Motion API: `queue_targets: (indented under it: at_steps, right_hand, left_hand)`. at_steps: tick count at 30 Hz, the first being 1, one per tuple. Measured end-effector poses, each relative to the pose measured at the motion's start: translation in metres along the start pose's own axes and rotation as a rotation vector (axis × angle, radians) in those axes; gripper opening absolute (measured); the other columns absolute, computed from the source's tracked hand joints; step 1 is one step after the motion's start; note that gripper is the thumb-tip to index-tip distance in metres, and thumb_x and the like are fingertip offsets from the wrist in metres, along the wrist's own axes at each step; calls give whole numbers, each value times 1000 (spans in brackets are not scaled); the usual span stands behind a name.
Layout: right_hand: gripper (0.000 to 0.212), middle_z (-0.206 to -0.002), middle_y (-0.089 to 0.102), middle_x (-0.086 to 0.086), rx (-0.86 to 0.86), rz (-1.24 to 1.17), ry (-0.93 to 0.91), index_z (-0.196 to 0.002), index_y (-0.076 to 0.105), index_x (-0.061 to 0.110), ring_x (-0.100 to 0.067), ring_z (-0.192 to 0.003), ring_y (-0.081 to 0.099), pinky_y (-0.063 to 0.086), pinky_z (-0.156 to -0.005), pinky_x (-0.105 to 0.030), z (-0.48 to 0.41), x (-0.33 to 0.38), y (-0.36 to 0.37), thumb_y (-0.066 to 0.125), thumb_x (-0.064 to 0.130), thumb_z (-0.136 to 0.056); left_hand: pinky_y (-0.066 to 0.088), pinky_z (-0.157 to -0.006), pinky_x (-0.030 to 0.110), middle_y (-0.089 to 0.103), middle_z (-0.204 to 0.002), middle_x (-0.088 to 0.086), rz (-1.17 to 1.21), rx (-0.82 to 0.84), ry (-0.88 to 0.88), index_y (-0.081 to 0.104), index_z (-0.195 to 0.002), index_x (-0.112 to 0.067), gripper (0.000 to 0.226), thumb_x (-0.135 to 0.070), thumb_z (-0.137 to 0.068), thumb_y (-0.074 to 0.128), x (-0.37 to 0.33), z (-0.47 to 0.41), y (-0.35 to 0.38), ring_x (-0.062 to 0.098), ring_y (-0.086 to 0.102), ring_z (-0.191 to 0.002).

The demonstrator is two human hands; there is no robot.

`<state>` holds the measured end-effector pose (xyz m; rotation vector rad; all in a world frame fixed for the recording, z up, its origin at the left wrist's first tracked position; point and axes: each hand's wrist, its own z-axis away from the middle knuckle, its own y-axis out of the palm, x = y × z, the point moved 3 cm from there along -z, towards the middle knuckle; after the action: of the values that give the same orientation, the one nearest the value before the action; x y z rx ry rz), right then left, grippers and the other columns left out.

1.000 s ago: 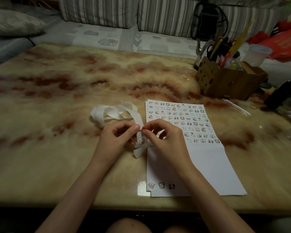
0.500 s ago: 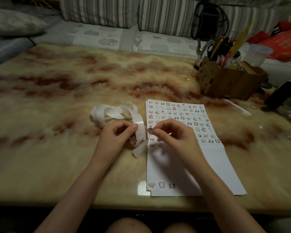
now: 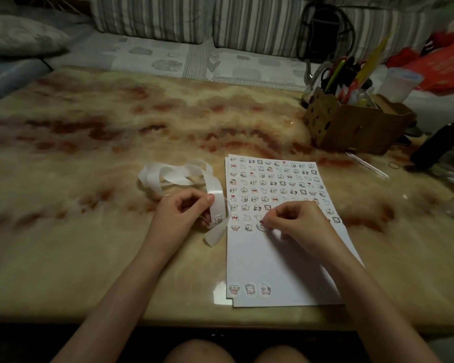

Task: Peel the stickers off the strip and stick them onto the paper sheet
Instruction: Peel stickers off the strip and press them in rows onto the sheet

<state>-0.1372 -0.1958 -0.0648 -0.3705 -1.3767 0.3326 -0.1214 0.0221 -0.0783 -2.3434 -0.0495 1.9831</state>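
**Sticker meeting the sheet, end of the lowest filled row**

The round sticker is pinched at its 3 o'clock edge by my right hand, thumb and forefinger pressed together on it, the other fingers curled. It lies on or just above the paper sheet; contact cannot be confirmed. Two placed stickers sit just beside it at 9 o'clock, so the row runs from 9 to 3 o'clock and, in my judgement, the next press goes straight down. My left hand pinches the strip just off the sheet's 9 o'clock edge; the strip's long axis runs from 12 to 6 o'clock there, one sticker showing below my thumb, its spent length looped toward 11 o'clock. The right hand is nearer.
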Motion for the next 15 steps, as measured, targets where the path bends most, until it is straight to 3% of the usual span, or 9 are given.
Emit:
queue_targets:
  at_steps: [3,8,15]
  right_hand:
    - [7,-70,73,-3,8,21,2,-74,74,10,0,-42,48,38,-46,-10,1,-1,1,72,10,-81]
    - [15,-60,70,4,-5,-24,-9,-67,72,13,2,-43,48,36,-47,-10,3,-3,4,71,6,-80]
    - [14,-64,72,-1,-36,38,-28,-66,72,14,2,-47,50,36,-50,-11,5,-4,7,71,11,-80]
  left_hand:
    - [54,-59,27,69,-68,11,7,1,-7,69,-75,-7,15,-8,-88,61,1,-1,0,17,62,-58]
    - [54,-59,26,69,-67,7,-3,9,-2,70,-76,-7,15,-9,-88,61,2,-1,0,17,62,-58]
    - [54,-58,25,69,-65,1,-1,13,-5,69,-75,-8,15,-9,-88,62,2,-1,0,14,62,-57]
